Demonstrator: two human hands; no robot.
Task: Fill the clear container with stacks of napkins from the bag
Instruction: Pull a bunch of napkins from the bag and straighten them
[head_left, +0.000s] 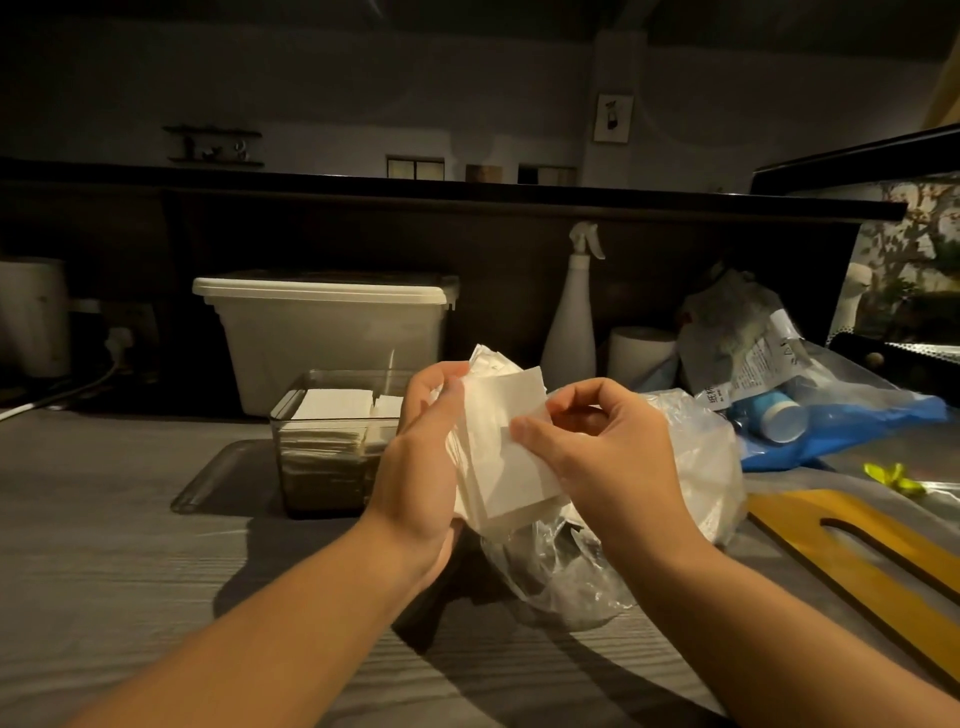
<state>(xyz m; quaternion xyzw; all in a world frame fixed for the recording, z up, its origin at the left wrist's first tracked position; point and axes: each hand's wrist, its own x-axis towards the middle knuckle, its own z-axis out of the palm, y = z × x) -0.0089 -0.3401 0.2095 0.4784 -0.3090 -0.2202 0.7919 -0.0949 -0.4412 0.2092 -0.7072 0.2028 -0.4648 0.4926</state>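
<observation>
Both bare forearms reach forward, side by side. The left hand (421, 462) curls around the edge of a stack of white square paper napkins (511, 467). The right hand (608, 457) pinches its other side, thumb on the front sheet.

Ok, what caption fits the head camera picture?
Left hand and right hand hold a napkin stack over the plastic bag, beside the partly filled clear container.
</observation>
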